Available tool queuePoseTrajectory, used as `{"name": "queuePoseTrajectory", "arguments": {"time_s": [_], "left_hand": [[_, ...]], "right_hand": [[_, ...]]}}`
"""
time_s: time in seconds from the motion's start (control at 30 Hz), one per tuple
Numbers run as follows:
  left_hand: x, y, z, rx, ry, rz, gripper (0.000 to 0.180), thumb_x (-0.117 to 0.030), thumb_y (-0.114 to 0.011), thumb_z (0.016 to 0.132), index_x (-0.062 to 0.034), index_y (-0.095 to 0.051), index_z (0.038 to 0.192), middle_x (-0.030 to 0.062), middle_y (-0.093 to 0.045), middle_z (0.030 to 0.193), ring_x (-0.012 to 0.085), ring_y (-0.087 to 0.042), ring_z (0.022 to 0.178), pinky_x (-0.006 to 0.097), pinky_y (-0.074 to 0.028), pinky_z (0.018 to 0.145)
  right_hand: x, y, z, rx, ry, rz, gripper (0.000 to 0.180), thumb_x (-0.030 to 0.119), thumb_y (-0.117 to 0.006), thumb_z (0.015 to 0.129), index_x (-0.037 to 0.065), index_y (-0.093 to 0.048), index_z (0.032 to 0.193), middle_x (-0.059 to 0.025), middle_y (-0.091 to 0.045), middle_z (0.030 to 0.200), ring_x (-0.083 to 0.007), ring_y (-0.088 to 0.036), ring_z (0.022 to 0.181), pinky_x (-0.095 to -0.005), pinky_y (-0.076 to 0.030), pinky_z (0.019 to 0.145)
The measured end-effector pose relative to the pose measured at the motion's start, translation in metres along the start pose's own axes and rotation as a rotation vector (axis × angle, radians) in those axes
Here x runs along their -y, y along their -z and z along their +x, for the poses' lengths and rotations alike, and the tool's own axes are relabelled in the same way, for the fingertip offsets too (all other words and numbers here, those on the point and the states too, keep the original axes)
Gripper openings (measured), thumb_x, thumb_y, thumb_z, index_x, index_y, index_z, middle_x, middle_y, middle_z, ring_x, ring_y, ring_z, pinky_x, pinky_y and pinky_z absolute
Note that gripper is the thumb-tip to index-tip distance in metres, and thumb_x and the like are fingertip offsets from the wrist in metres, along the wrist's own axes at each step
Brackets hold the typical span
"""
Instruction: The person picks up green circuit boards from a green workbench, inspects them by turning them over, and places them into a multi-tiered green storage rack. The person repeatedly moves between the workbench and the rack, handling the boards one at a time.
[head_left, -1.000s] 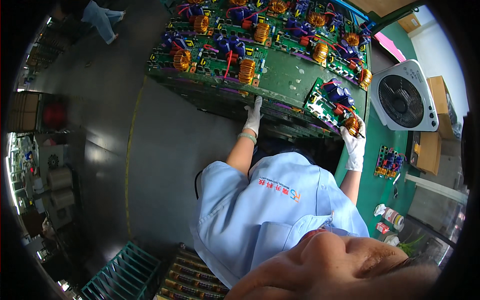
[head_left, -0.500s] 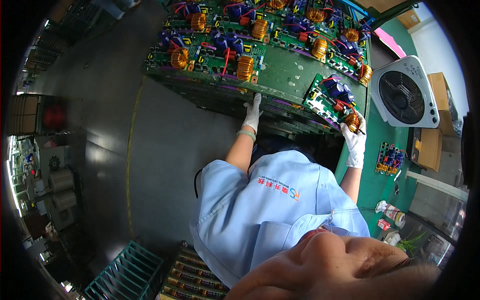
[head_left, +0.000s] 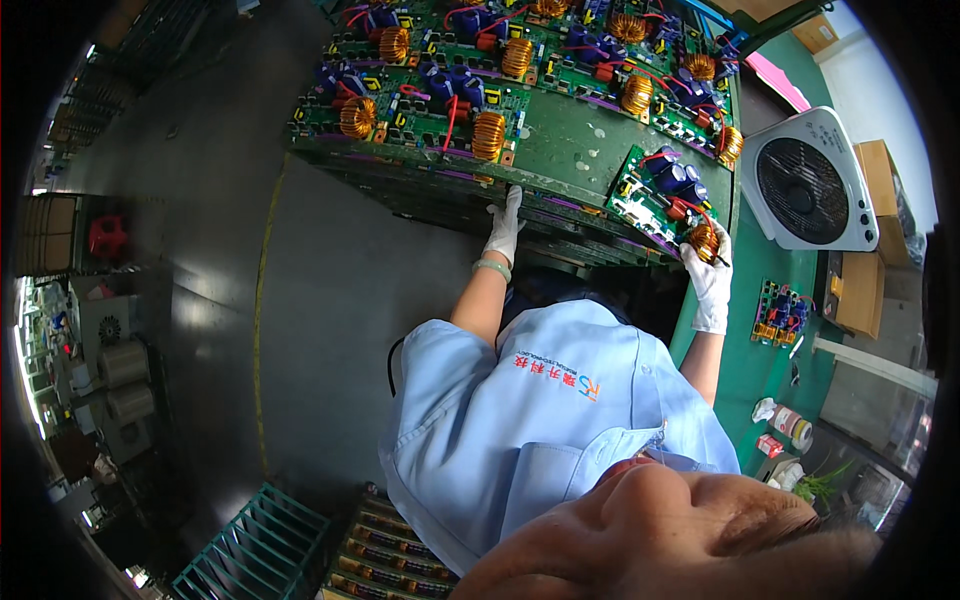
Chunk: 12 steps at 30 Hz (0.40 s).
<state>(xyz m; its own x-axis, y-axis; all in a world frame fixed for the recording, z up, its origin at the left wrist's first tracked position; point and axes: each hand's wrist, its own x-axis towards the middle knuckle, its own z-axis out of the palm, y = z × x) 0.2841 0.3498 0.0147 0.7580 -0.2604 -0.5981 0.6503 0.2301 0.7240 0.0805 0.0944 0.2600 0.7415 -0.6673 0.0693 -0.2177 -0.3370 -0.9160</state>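
Observation:
My right hand (head_left: 709, 279), in a white glove, is closed on the near right corner of a green circuit board (head_left: 645, 207), beside its copper-wound coil (head_left: 703, 242). The board carries dark blue capacitors and a red wire, and lies tilted at the front right of a green rack's top (head_left: 560, 130). My left hand (head_left: 505, 226), also gloved, is at the rack's front edge with a finger stretched up against it and the thumb apart. Its other fingers are partly hidden. Several similar boards (head_left: 440, 112) stand in rows on the rack top.
Lower rack layers with boards show under the front edge. On the green bench to the right are a white box fan (head_left: 808, 182), another circuit board (head_left: 780, 314), a jar (head_left: 793, 428) and cardboard boxes (head_left: 862, 292). A green wire rack (head_left: 255, 545) stands on the floor at lower left.
Both hands and the held board stay in nearly the same place. The view has shifted very slightly.

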Motion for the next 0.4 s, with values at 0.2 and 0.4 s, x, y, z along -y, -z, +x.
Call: {"name": "queuePoseTrajectory", "arguments": {"time_s": [0.2, 0.4], "left_hand": [[0.0064, 0.0009, 0.0077, -0.020, 0.018, -0.012, 0.128, -0.072, -0.065, 0.076, -0.0103, 0.014, 0.155, 0.0099, -0.019, 0.157, 0.0320, -0.031, 0.137, 0.043, -0.042, 0.103], [0.0036, 0.0020, 0.0081, 0.046, 0.010, -0.055, 0.113, -0.068, -0.066, 0.079, -0.0193, -0.002, 0.158, 0.0058, -0.018, 0.159, 0.0313, -0.029, 0.138, 0.043, -0.040, 0.105]], "right_hand": [[-0.0033, 0.0015, 0.0019, -0.012, 0.005, -0.037, 0.059, 0.003, -0.074, 0.077, 0.002, -0.049, 0.131, -0.0078, -0.061, 0.119, -0.0149, -0.060, 0.106, -0.0286, -0.048, 0.095], [0.0004, 0.0007, 0.0025, -0.012, -0.015, -0.046, 0.060, 0.004, -0.074, 0.077, 0.002, -0.049, 0.131, -0.0082, -0.061, 0.120, -0.0153, -0.060, 0.109, -0.0287, -0.048, 0.096]]}}
